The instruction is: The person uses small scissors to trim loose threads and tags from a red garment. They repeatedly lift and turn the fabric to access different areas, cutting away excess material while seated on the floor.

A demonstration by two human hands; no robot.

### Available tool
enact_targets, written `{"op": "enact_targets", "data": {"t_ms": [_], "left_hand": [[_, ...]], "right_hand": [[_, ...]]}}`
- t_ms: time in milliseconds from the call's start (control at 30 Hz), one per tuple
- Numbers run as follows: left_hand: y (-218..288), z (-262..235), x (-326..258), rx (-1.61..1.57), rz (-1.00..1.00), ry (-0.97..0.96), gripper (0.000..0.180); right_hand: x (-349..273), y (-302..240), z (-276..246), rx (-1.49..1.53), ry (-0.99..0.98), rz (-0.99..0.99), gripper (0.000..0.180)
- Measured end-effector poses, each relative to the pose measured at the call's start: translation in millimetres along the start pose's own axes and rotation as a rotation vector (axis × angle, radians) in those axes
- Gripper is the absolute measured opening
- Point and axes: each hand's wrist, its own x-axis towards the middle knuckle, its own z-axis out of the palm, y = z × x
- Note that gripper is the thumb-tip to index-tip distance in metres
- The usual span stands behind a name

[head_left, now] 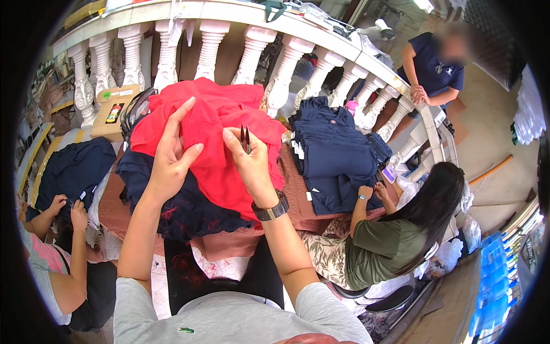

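rumpled red garment (212, 137), hands (172, 160) upon it

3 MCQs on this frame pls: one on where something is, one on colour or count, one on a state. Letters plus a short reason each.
1. Where does the stack of folded navy garments lie, seen from the red garment?
A. to its right
B. under it
C. on the floor behind the railing

2. What colour is the garment under both hands?
A. white
B. red
C. green

3. What is the right hand doing?
A. lying flat and empty
B. pinching small thread snips, points up
C. gripping a baluster

Key: 1 A, the navy stack sits to the right on the same table. 2 B, the left hand and right hand both rest on red cloth. 3 B, the dark pointed blades stick up from between thumb and fingers.
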Motion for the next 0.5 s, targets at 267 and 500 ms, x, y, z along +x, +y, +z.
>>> {"op": "enact_targets", "data": {"t_ms": [267,500], "left_hand": [[5.5,7.5,0.3,0.003,0.028,-0.01,0.075],[-17.2,-7.1,1.5,0.414,-0.056,-0.085,0.078]], "right_hand": [[-11.6,-15.5,6.3,0.076,-0.014,0.004,0.019],[26.6,-1.5,-3.3,-0.141,0.275,-0.374,0.017]]}}
